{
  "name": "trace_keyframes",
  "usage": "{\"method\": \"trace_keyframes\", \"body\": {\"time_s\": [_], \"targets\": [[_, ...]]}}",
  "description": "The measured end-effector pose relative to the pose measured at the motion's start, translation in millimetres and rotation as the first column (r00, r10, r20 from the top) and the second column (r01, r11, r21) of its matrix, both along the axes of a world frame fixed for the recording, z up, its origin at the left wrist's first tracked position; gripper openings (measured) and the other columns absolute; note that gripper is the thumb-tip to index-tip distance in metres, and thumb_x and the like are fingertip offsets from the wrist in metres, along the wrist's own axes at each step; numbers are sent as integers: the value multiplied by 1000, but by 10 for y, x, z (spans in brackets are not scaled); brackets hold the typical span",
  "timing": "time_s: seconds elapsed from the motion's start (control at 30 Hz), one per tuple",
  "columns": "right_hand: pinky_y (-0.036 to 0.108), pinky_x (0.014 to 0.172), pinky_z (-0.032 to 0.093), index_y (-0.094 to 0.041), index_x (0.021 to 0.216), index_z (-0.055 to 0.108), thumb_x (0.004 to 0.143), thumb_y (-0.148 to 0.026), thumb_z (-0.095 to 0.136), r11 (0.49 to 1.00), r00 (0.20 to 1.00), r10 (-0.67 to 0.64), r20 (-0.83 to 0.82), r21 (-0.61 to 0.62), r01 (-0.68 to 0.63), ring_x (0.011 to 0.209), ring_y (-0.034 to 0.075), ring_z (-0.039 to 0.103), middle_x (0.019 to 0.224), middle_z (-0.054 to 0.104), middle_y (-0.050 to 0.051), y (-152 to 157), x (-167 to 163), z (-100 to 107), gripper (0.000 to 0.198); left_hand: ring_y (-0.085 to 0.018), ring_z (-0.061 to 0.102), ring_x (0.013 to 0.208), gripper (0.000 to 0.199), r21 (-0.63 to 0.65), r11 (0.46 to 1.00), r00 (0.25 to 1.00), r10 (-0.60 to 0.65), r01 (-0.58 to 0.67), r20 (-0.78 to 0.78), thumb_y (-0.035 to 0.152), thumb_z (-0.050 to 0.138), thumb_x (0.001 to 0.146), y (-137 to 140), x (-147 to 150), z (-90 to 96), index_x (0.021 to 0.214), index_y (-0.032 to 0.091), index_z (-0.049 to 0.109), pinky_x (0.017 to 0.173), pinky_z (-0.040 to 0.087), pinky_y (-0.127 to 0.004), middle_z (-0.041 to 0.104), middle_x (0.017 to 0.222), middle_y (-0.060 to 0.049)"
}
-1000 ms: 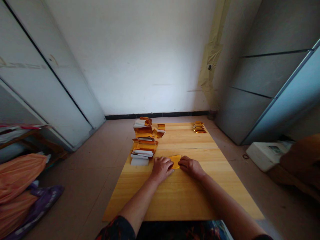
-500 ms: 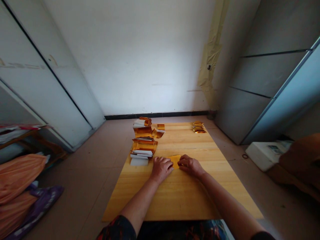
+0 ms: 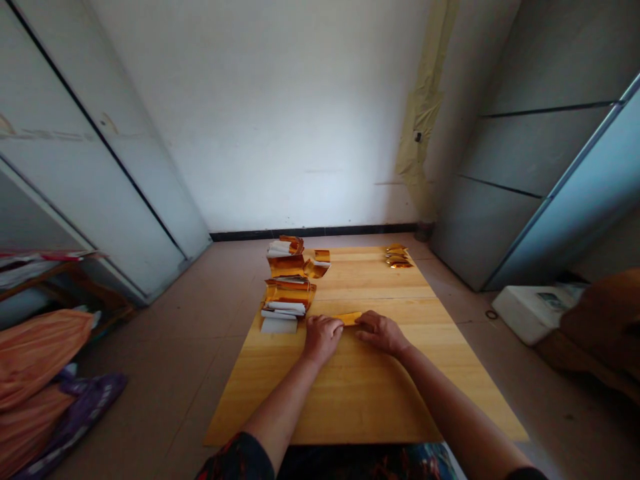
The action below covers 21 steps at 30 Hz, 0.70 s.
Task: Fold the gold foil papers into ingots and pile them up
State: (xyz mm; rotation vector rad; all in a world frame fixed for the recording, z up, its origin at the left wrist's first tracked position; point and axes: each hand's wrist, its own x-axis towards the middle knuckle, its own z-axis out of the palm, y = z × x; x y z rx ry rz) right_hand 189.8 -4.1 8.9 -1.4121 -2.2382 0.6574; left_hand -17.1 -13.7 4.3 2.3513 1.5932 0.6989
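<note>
Between my hands a gold paper sheet point(image 3: 351, 318) shows as a narrow strip above the wooden table. My left hand point(image 3: 323, 333) is closed on its left end, thumb and fingers together. At the right end, my right hand point(image 3: 383, 331) pinches the same paper with curled fingers. Just left of my left hand lie stacks of gold foil paper point(image 3: 290, 291) with white backing, the nearest one showing white edges point(image 3: 283, 310). Farther back are more gold sheets point(image 3: 286, 266). Several folded gold paper pieces point(image 3: 397, 257) sit in a row at the far right corner.
The wooden table point(image 3: 370, 393) stands before a white wall point(image 3: 300, 133). Grey cabinets point(image 3: 525, 153) rise at the right, near a white box point(image 3: 527, 310) on the floor. Orange and purple bags point(image 3: 45, 380) lie at the lower left.
The gold paper has gone from a wider, nearly square shape to a narrow strip as its near edge moved away from me. Both hands remain in nearly the same place.
</note>
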Motion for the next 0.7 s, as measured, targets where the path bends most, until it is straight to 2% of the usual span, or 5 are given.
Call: {"method": "trace_keyframes", "body": {"time_s": [0.17,0.27,0.37,0.53,0.7], "targets": [[23,79,44,-24,98,68,87,-29,45,983,983,-180,33,-26,181,91,15,62,100,68,2,27,-78,-22,25,-17,62,93,22,-79,993,987,96,-87,126,13,54,81,109,2,-67,94,21,70,85,42,-29,71,96,-3],[21,75,43,-25,102,66,88,-30,46,948,947,-311,74,-50,315,91,15,63,101,69,2,71,-188,-2,25,-16,61,94,26,-106,979,970,187,-172,154,11,55,80,158,24,-116,101,20,67,87,43,-28,70,99,-3],[22,69,43,-26,110,62,88,-34,45,904,899,-412,151,-61,424,91,17,63,101,70,3,88,-284,34,29,-17,60,93,35,-84,967,962,248,-239,117,12,58,78,161,53,-141,111,20,63,86,43,-28,70,99,-3],[23,70,41,-25,122,54,88,-32,45,882,856,-447,262,-33,470,92,17,63,106,68,5,62,-359,46,36,-19,59,93,41,-47,957,958,285,-285,5,14,58,77,112,87,-89,117,22,60,86,42,-30,69,101,-4],[22,68,41,-26,120,53,91,-31,43,891,841,-440,315,35,453,90,15,64,112,64,5,33,-400,23,31,-20,58,94,42,-70,946,948,311,-315,-62,16,56,78,95,111,0,118,25,59,85,41,-31,69,101,-3]]}}
